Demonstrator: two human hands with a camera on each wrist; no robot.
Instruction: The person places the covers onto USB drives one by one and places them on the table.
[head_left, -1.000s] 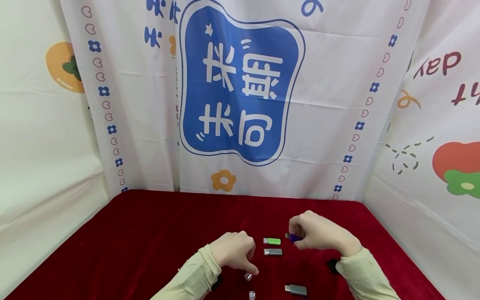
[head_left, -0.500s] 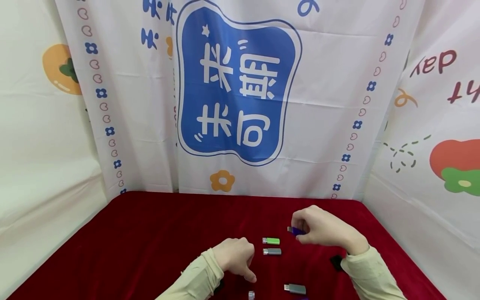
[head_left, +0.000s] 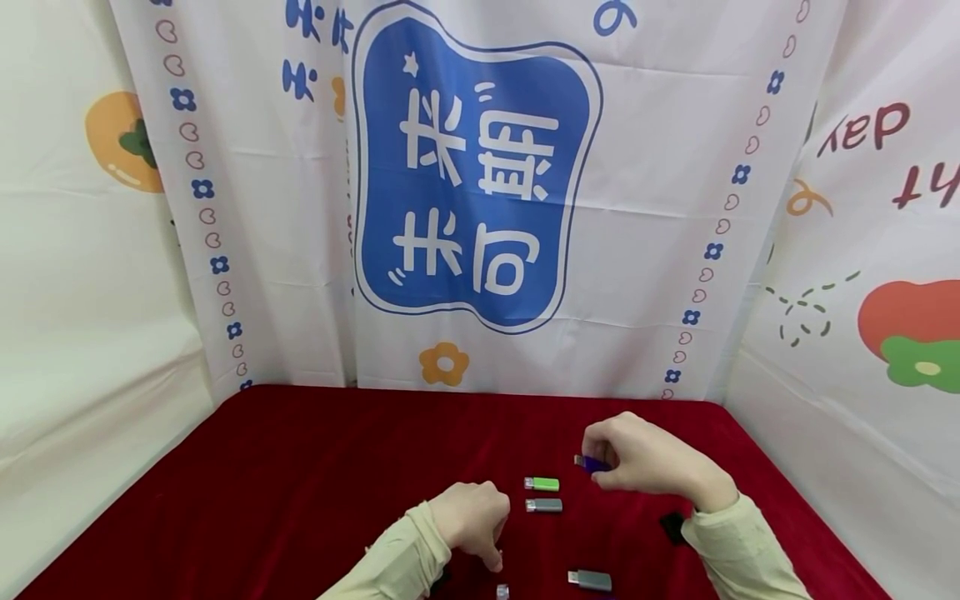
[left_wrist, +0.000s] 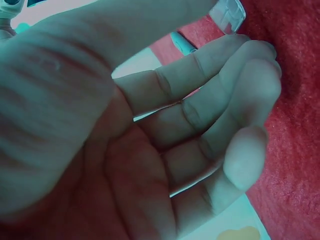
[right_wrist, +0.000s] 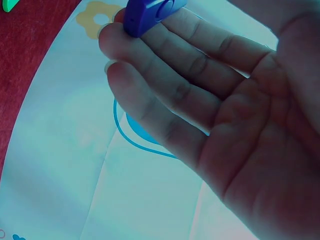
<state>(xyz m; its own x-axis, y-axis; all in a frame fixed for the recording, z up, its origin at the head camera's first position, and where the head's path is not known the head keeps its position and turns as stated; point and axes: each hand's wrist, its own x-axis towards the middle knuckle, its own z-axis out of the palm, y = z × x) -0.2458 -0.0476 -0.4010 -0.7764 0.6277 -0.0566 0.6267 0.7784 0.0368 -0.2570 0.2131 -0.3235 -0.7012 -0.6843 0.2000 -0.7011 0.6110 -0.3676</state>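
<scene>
My right hand [head_left: 637, 458] pinches a purple-blue USB stick [head_left: 593, 463], its metal plug pointing left; the stick's body [right_wrist: 147, 15] shows at the fingertips in the right wrist view. Low over the cloth, my left hand [head_left: 472, 517] points down with curled fingers. In the left wrist view a small clear cap [left_wrist: 229, 15] sits between thumb and index fingertip. Between the hands lie a green stick [head_left: 542, 484] and a grey stick [head_left: 543, 505], both with clear caps. Nearer me are a grey stick with bare plug [head_left: 589, 580] and another clear cap [head_left: 502, 592].
A red cloth [head_left: 337, 450] covers the table. Patterned white curtains [head_left: 645, 208] hang behind it and on both sides. A bit of something purple [head_left: 604, 596] shows at the bottom edge, below the bare-plug grey stick.
My right hand has moved slightly up and right with the purple-blue stick. My left hand has lowered a little; the cap that showed at its fingertips is now mostly hidden in the head view.
</scene>
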